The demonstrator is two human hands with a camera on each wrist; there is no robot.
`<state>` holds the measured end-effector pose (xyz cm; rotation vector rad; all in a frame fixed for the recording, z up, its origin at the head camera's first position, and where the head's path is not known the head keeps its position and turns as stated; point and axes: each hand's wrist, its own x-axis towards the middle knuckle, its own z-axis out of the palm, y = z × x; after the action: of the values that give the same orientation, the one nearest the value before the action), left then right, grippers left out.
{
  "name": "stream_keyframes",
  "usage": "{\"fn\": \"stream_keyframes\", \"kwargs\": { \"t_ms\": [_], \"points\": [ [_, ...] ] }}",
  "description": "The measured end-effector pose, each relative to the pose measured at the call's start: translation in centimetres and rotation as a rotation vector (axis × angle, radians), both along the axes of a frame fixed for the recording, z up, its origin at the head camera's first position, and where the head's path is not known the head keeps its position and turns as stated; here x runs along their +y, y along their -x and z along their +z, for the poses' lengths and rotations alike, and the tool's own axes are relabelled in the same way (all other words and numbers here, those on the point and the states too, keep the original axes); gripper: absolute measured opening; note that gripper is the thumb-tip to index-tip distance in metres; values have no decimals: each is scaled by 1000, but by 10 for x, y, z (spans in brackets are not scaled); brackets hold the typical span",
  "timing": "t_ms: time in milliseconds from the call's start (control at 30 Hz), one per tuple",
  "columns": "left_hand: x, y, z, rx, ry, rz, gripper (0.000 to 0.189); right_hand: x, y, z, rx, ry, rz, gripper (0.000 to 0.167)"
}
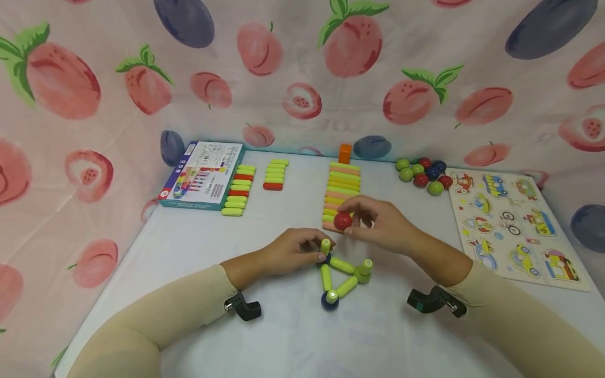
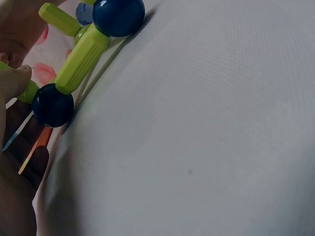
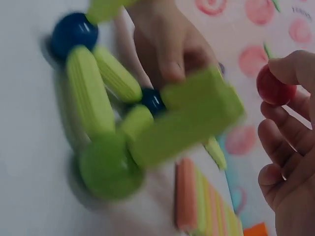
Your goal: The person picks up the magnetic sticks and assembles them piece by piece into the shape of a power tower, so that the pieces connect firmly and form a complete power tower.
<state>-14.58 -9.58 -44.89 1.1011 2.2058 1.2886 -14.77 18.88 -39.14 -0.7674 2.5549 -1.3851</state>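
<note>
Mid-frame, I log a glossy red ball (image 1: 343, 221) pinched by the right hand (image 1: 380, 223); below, the left hand (image 1: 294, 253) pinches an upright lime-green rod (image 1: 325, 245) on a triangle (image 1: 342, 266) of ribbed rods (image 2: 82, 59) and shiny blue and green balls (image 2: 119, 17).

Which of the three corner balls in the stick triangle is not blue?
The green ball, at the right corner in the head view. The other two are dark blue: the near ball and the far ball by the left hand.
</note>
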Motion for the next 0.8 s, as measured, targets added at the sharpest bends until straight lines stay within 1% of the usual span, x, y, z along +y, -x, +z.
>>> {"fn": "stream_keyframes", "kwargs": {
  "t_ms": [67, 100, 200, 333, 400, 467, 500, 533, 633, 700, 733, 800],
  "points": [
    [0, 0, 0, -1, 1, -1, 27, -14, -10, 0, -5, 20, 80, 37],
    [-1, 0, 1, -2, 2, 2, 26, -18, -13, -1, -7, 20, 101, 37],
    [-2, 0, 0, -13, 8, 13, 26, -26, -17, -5, -20, 3, 123, 37],
    [-3, 0, -3, -30, 6, 23, 27, -22, -17, -8, -41, 7, 114, 40],
    [-3, 1, -4, -31, 10, 27, 28, -12, -17, -11, -51, 10, 83, 36],
    [-3, 1, -3, -30, 25, 27, 28, 2, -20, -17, -62, -7, 48, 31],
    [-3, 1, -3, -18, 45, 29, 28, 11, -22, -22, -69, -30, 38, 31],
    [-4, 1, -3, 1, 65, 30, 29, 19, -26, -27, -68, -67, 45, 33],
    [-6, 1, -2, 78, 146, 22, 32, 38, -43, -43, -36, -213, 105, 36],
    [-9, 2, -2, 142, 196, 19, 32, 41, -57, -51, 23, -297, 143, 37],
    [-10, 2, -2, 167, 212, 14, 32, 40, -63, -54, 62, -319, 147, 40],
    [-12, 1, -2, 201, 236, 8, 32, 36, -72, -57, 118, -339, 107, 43]
  ]
}}
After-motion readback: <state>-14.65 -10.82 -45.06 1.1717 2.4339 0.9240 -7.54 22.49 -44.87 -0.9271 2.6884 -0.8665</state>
